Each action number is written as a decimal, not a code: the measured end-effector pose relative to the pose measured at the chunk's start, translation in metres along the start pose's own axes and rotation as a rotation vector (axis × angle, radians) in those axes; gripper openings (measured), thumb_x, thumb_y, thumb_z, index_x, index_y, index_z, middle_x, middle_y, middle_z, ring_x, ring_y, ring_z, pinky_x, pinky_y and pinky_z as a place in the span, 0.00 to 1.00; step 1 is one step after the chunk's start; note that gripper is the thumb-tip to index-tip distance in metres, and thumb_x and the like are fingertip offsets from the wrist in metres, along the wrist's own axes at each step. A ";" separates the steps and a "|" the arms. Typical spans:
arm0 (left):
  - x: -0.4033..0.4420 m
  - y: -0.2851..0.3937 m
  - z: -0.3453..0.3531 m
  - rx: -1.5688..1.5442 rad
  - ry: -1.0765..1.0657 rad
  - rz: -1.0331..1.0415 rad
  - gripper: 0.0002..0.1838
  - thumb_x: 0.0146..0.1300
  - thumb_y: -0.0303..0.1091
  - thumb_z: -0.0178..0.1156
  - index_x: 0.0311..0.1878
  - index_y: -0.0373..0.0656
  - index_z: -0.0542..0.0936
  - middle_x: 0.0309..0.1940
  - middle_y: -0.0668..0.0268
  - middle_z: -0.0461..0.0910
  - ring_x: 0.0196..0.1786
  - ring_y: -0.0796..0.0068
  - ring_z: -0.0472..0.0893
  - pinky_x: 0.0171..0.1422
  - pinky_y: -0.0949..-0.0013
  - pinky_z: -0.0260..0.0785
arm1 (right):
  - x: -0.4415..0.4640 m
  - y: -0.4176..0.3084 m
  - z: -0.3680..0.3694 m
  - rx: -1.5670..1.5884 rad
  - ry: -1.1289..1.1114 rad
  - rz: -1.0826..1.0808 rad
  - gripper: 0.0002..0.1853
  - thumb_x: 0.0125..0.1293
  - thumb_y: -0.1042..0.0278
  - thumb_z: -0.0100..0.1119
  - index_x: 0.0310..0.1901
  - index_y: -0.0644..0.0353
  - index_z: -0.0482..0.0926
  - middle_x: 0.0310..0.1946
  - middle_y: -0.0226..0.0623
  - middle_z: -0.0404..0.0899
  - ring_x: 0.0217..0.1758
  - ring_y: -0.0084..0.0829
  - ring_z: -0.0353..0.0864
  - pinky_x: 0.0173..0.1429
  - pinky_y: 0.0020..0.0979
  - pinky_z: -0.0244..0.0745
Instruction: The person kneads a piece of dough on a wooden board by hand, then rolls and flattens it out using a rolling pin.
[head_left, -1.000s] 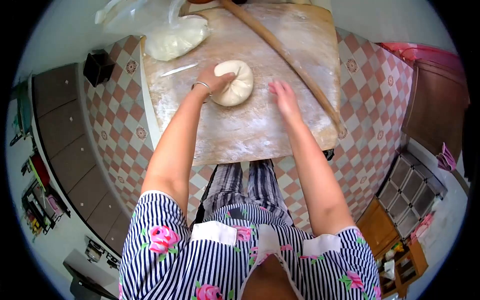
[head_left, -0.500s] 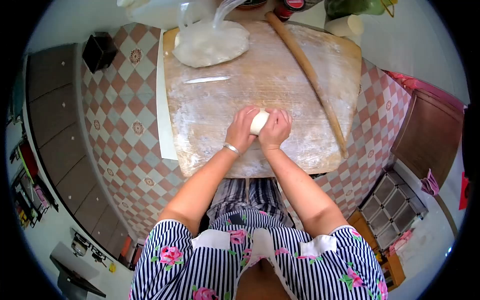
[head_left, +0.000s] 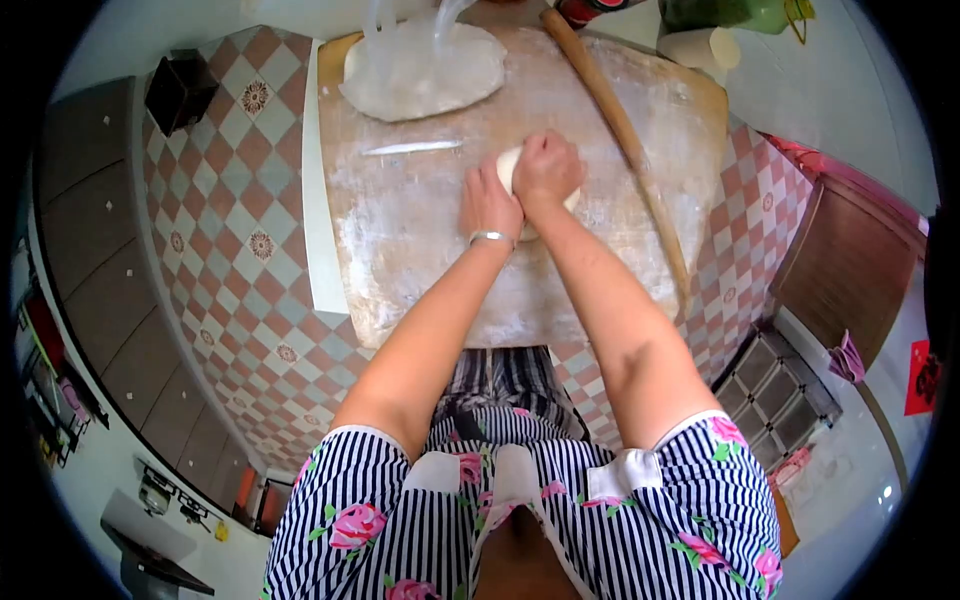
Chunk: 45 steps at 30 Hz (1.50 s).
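Note:
A pale lump of dough (head_left: 508,168) lies on the floury wooden board (head_left: 400,250), mostly covered by my hands. My right hand (head_left: 550,172) presses down on top of it with curled fingers. Along the dough's left side, my left hand (head_left: 490,205) grips it, fingers close together and a silver bracelet at the wrist. Parts of the dough show at the upper left and lower right of my right hand. To the right of my hands, a long wooden rolling pin (head_left: 625,135) lies slantwise on the board.
A clear plastic bag (head_left: 425,75) with a pale mass inside sits at the board's far left. A thin white streak (head_left: 412,147) lies before it. Behind the far right edge are a pale cylinder (head_left: 700,48) and a green bottle (head_left: 720,14). A dark bin (head_left: 180,92) stands on the tiled floor.
Both hands have moved forward on the board. My right hand has gone from the dough's right side to its top and leans on it, and the dough looks flatter and wider.

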<state>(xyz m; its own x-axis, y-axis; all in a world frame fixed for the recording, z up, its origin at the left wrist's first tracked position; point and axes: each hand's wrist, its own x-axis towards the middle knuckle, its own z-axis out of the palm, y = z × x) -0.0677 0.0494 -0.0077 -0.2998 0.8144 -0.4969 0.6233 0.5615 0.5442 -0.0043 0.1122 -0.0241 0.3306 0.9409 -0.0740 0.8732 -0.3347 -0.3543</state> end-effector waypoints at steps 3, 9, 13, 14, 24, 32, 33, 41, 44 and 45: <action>0.012 -0.007 0.023 -0.213 -0.078 -0.125 0.41 0.56 0.33 0.68 0.73 0.48 0.60 0.62 0.47 0.66 0.65 0.44 0.69 0.66 0.51 0.67 | 0.023 -0.001 0.001 -0.101 -0.250 -0.181 0.23 0.71 0.52 0.44 0.27 0.55 0.85 0.31 0.43 0.85 0.37 0.51 0.80 0.49 0.48 0.70; -0.062 -0.030 -0.012 -0.356 -0.264 0.212 0.48 0.54 0.31 0.72 0.75 0.46 0.55 0.69 0.45 0.58 0.71 0.42 0.62 0.74 0.53 0.61 | -0.004 0.015 -0.072 0.094 -0.404 -0.184 0.30 0.76 0.47 0.38 0.27 0.57 0.85 0.32 0.43 0.85 0.40 0.49 0.81 0.52 0.45 0.71; -0.077 -0.044 0.002 -0.309 -0.161 0.336 0.46 0.50 0.23 0.71 0.73 0.50 0.59 0.67 0.48 0.59 0.67 0.42 0.66 0.69 0.54 0.66 | -0.054 0.047 -0.070 0.318 -0.230 -0.111 0.26 0.73 0.52 0.42 0.27 0.58 0.85 0.32 0.44 0.85 0.43 0.50 0.79 0.54 0.46 0.70; -0.076 -0.045 0.004 -0.292 -0.143 0.354 0.46 0.50 0.23 0.72 0.72 0.51 0.60 0.66 0.49 0.60 0.66 0.42 0.68 0.68 0.54 0.68 | -0.062 0.057 -0.062 0.368 -0.127 -0.178 0.25 0.73 0.53 0.42 0.28 0.58 0.85 0.32 0.44 0.84 0.42 0.49 0.79 0.53 0.46 0.69; -0.036 -0.022 0.000 -0.108 -0.159 0.065 0.42 0.52 0.19 0.65 0.72 0.48 0.60 0.63 0.49 0.64 0.63 0.43 0.72 0.62 0.52 0.70 | -0.037 0.048 -0.016 0.322 0.164 -0.291 0.18 0.67 0.62 0.44 0.29 0.59 0.83 0.28 0.42 0.82 0.36 0.46 0.78 0.45 0.45 0.66; -0.008 -0.012 0.016 -0.219 -0.086 -0.143 0.42 0.59 0.36 0.66 0.74 0.50 0.54 0.65 0.45 0.64 0.64 0.42 0.71 0.64 0.51 0.70 | 0.014 -0.002 -0.011 0.011 -0.196 -0.069 0.20 0.67 0.53 0.49 0.30 0.59 0.86 0.32 0.45 0.85 0.38 0.49 0.83 0.46 0.50 0.71; -0.002 -0.014 0.020 -0.260 -0.094 -0.159 0.44 0.59 0.37 0.67 0.74 0.49 0.53 0.65 0.44 0.64 0.65 0.43 0.70 0.65 0.51 0.69 | 0.019 -0.001 -0.004 -0.035 -0.226 -0.150 0.22 0.69 0.51 0.47 0.29 0.58 0.86 0.32 0.45 0.85 0.38 0.50 0.83 0.45 0.50 0.71; -0.065 -0.038 -0.011 -0.315 -0.245 0.180 0.46 0.53 0.31 0.73 0.73 0.46 0.58 0.65 0.47 0.62 0.66 0.46 0.70 0.68 0.55 0.68 | -0.011 0.022 -0.067 0.063 -0.400 -0.316 0.28 0.73 0.45 0.41 0.32 0.55 0.87 0.35 0.43 0.86 0.41 0.50 0.82 0.52 0.46 0.72; -0.075 -0.044 0.002 -0.225 -0.073 0.360 0.46 0.50 0.25 0.72 0.72 0.47 0.59 0.65 0.49 0.64 0.66 0.45 0.70 0.66 0.55 0.69 | -0.051 0.051 -0.067 0.270 -0.218 -0.246 0.24 0.72 0.50 0.43 0.33 0.57 0.86 0.36 0.43 0.85 0.44 0.49 0.80 0.53 0.44 0.70; -0.075 -0.043 0.003 -0.189 -0.043 0.380 0.47 0.47 0.21 0.72 0.72 0.48 0.60 0.64 0.51 0.65 0.65 0.45 0.70 0.64 0.55 0.71 | -0.062 0.061 -0.063 0.341 -0.173 -0.245 0.24 0.71 0.51 0.43 0.32 0.57 0.86 0.36 0.43 0.85 0.43 0.48 0.80 0.53 0.45 0.69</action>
<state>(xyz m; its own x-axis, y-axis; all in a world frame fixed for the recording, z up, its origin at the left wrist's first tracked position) -0.0699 -0.0360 0.0040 -0.0413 0.9639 -0.2631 0.5393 0.2432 0.8063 0.0510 0.0302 0.0172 0.0385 0.9948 -0.0941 0.7409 -0.0916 -0.6653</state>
